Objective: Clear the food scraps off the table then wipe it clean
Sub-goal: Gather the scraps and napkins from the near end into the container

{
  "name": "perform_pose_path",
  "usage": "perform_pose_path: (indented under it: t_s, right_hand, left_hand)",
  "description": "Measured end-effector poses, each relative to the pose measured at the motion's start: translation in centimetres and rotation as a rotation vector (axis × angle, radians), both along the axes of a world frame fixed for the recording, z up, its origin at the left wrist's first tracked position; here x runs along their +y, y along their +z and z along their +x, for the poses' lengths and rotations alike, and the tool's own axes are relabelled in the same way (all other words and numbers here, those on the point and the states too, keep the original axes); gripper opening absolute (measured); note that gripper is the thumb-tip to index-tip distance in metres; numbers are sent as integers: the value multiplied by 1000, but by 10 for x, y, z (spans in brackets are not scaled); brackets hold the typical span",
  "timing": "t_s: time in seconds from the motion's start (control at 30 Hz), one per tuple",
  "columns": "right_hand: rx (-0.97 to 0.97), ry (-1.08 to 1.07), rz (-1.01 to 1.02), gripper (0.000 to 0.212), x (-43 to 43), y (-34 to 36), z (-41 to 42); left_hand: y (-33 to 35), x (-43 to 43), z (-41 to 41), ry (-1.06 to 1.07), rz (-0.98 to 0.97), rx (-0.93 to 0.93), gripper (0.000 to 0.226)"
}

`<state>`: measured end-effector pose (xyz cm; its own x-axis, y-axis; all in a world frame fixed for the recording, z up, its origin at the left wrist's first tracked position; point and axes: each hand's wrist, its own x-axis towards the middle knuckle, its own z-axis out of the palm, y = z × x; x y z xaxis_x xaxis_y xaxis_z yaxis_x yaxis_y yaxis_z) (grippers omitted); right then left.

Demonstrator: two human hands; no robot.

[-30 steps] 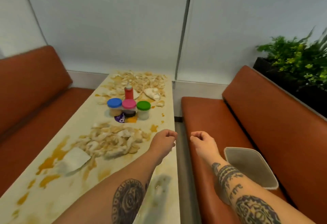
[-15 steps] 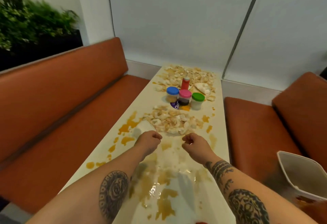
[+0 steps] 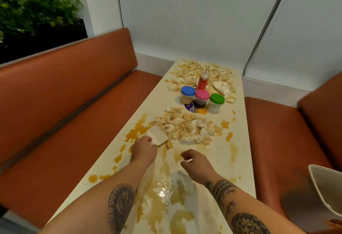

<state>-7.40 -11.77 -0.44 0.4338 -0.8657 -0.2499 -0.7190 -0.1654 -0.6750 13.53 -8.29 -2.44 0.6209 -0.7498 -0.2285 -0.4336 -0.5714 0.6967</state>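
Note:
A long cream table [image 3: 238,141] carries a near pile of pale food scraps [image 3: 188,128] and a second pile of scraps [image 3: 207,71] at its far end. Orange sauce stains [image 3: 137,130] and a wet puddle [image 3: 162,195] smear the near half. A white paper cup [image 3: 159,134] lies tipped at the near pile's left edge. My left hand [image 3: 143,150] is at the cup's near end, thumb and curled fingers around its base. My right hand [image 3: 194,161] hovers over the table to the right, fingers curled, holding nothing.
Three jars with a blue lid [image 3: 187,91], pink lid [image 3: 202,94] and green lid [image 3: 216,98] stand mid-table with a red squeeze bottle [image 3: 202,82] behind. Another tipped cup [image 3: 221,87] lies far right. A grey bin [image 3: 322,187] sits on the right bench [image 3: 277,132]. Left bench [image 3: 74,104] flanks the table.
My view swung left from the right bench and bin onto the table. Both hands moved over the table, and my left hand reached forward to the tipped paper cup.

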Motion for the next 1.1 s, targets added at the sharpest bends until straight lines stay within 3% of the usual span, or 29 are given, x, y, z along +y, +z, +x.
perform_pose_path:
  t_s: [0.27, 0.33, 0.43, 0.5, 0.57, 0.7, 0.9, 0.97, 1.1]
  right_hand:
    - [-68, -21, 22, 31, -43, -9, -5]
    - [-85, -41, 13, 28, -55, -12, -9]
    - [-97, -89, -3, 25, -76, -15, -15]
    - [-111, -140, 0, 22, -90, -17, -18]
    - [-119, -185, -6, 22, -103, -20, -18]
    - [-81, -201, -13, 31, -119, -26, -10]
    - [12, -150, -76, 46, -128, -28, 18]
    - [160, -67, -111, 50, -130, -33, 24]
    - [394, 62, -127, 53, -130, -42, 24]
  left_hand:
    - [-10, -53, 20, -23, 132, -79, 51]
    - [-18, -59, 19, -42, 212, -130, 66]
    - [-30, -63, 16, -73, 277, -216, 107]
    - [-37, -65, 14, -43, 266, -263, 117]
    - [-43, -67, 12, 7, 208, -317, 106]
    - [-50, -63, 4, 30, 54, -344, 61]
    - [-40, -61, -4, -58, 66, -270, 87]
    - [-35, -65, -7, -188, 97, -259, 94]
    - [-36, -74, -17, -263, 107, -380, 87]
